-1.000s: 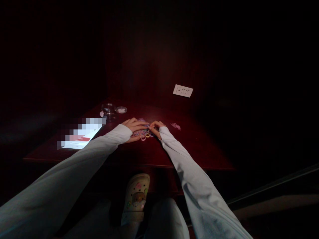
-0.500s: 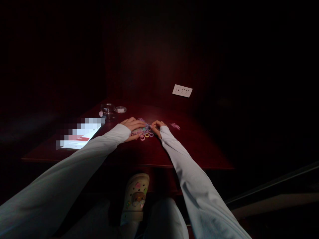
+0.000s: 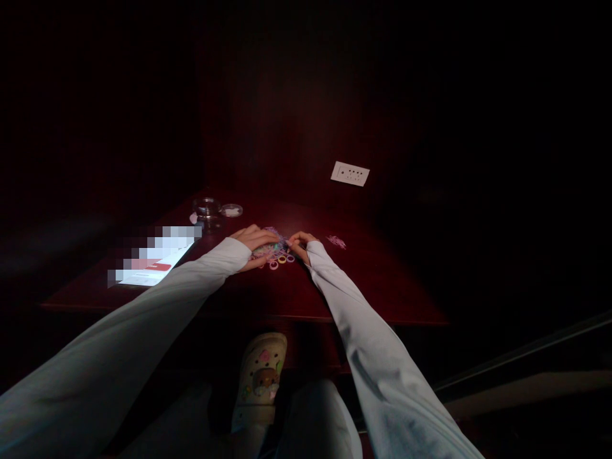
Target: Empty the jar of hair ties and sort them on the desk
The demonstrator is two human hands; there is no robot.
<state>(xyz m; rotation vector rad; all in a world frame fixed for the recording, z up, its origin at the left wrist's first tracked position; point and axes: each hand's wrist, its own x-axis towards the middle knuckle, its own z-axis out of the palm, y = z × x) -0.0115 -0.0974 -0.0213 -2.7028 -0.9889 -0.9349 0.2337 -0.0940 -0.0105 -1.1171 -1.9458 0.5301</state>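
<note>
A pile of small pink, purple and blue hair ties (image 3: 270, 252) lies on the dark red table. My left hand (image 3: 255, 241) rests over the pile's left side, its fingers stretched out and apart from the thumb. At the right edge of the pile, my right hand (image 3: 300, 243) has its thumb and forefinger pinched together; whatever is between them is too small to make out. Just in front of the pile sit a pink ring-shaped hair tie (image 3: 273, 265), a yellow one (image 3: 282, 259) and a purple one (image 3: 291, 259).
A smaller heap of pink hair ties (image 3: 336, 242) lies right of my right hand. Back left stand a clear jar (image 3: 207, 209) and a round clear lid (image 3: 232, 211). A lit phone or tablet (image 3: 160, 261) lies left. A socket plate (image 3: 350, 173) is on the wall behind.
Both hands stay in nearly the same place over the pile. Only slight finger movement shows at my right hand.
</note>
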